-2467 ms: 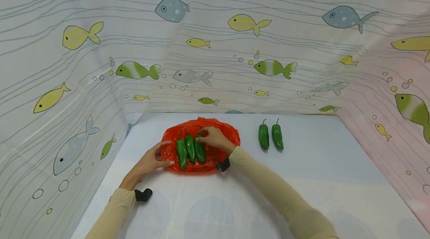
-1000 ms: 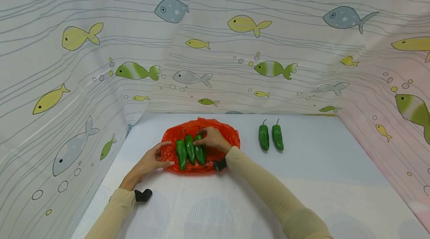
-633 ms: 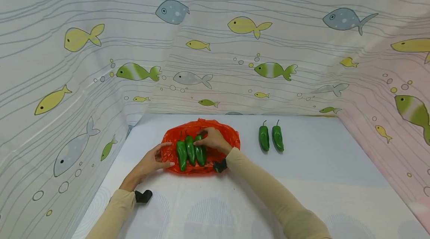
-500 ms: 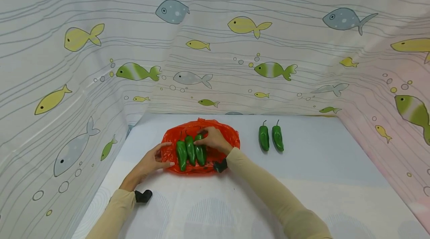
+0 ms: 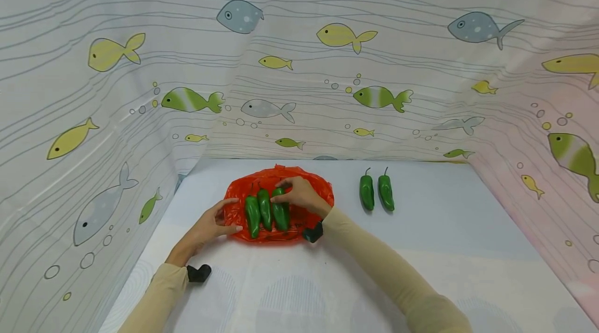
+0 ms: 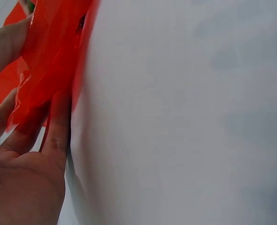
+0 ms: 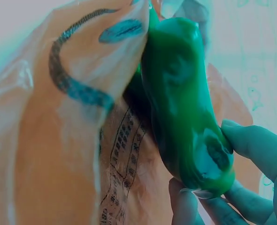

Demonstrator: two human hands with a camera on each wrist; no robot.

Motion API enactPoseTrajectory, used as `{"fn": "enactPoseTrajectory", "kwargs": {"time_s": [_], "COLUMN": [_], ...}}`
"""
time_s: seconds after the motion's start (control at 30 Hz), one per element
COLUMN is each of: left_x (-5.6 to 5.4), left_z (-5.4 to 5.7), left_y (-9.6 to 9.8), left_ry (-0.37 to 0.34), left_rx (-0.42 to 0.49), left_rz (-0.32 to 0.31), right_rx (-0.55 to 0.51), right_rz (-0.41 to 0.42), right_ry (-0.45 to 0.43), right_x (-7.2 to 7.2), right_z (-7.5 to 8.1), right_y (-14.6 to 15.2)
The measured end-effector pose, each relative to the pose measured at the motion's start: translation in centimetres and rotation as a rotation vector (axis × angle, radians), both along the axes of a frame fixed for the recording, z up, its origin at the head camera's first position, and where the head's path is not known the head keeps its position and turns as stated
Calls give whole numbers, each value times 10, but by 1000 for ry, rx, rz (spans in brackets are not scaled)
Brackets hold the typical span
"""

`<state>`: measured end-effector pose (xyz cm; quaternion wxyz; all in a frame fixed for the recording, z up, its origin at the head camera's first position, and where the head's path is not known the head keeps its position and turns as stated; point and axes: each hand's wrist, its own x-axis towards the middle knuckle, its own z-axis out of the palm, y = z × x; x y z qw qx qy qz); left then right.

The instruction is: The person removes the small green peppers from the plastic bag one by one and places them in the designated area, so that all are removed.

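A red plastic bag lies spread on the table, with three green chili peppers in it in the head view. At its left edge my left hand holds the bag; the left wrist view has the thumb and fingers on either side of the red plastic. My right hand pinches the upper end of the rightmost green chili pepper, which the right wrist view shows close up. To its left lie the middle pepper and the left pepper.
Two more green chili peppers lie side by side on the white table, right of the bag. A fish-patterned curtain encloses the back and both sides.
My right hand has shifted slightly to the right with the rightmost pepper, widening the gap to the middle one. The left hand has stayed on the bag's edge.
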<state>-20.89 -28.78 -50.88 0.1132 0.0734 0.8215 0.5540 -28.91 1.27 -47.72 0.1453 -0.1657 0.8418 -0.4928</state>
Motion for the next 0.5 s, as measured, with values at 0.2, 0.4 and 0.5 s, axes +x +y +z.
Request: {"fn": "enactPoseTrajectory", "kwargs": {"time_s": [0.2, 0.4, 0.5], "left_x": [0, 0, 0], "left_z": [1, 2, 3], "left_y": [0, 1, 1], "left_ry": [6, 2, -3], "left_rx": [-6, -12, -10], "left_rz": [-2, -1, 2], "right_rx": [8, 20, 12], "right_rz": [26, 53, 56], "right_ry": [4, -5, 2], "right_x": [6, 11, 12], "right_z": [4, 8, 9], "right_y": [6, 11, 14]}}
